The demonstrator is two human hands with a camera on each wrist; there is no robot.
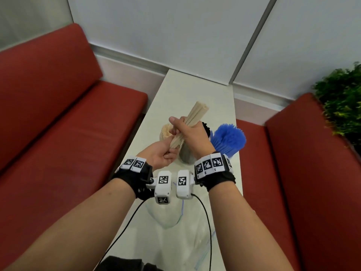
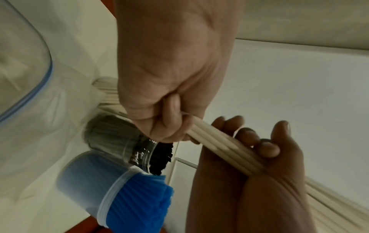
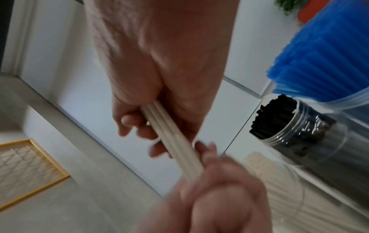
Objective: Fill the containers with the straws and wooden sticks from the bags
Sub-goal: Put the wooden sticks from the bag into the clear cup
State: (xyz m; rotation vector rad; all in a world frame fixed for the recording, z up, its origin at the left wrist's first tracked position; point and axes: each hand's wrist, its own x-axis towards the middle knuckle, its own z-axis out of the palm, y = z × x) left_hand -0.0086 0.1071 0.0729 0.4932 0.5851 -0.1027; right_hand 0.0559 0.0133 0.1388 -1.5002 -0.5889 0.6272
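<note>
Both hands grip stick bundle [image 1: 192,119]: right hand [image 1: 190,134] mid-bundle, left hand [image 1: 164,155] at base. Best square ends before lowering into jar [image 1: 166,133].

Pale matt wooden sticks [image 1: 195,114]

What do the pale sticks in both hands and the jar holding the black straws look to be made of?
Pale sticks: likely unfinished wood, matte beige with squared-off ends, though the rounded shafts in the wrist views could be paper.
Jar: clear glossy plastic, probably; the black straws show through it, and its rim has moulded thread ridges and highlights.
</note>
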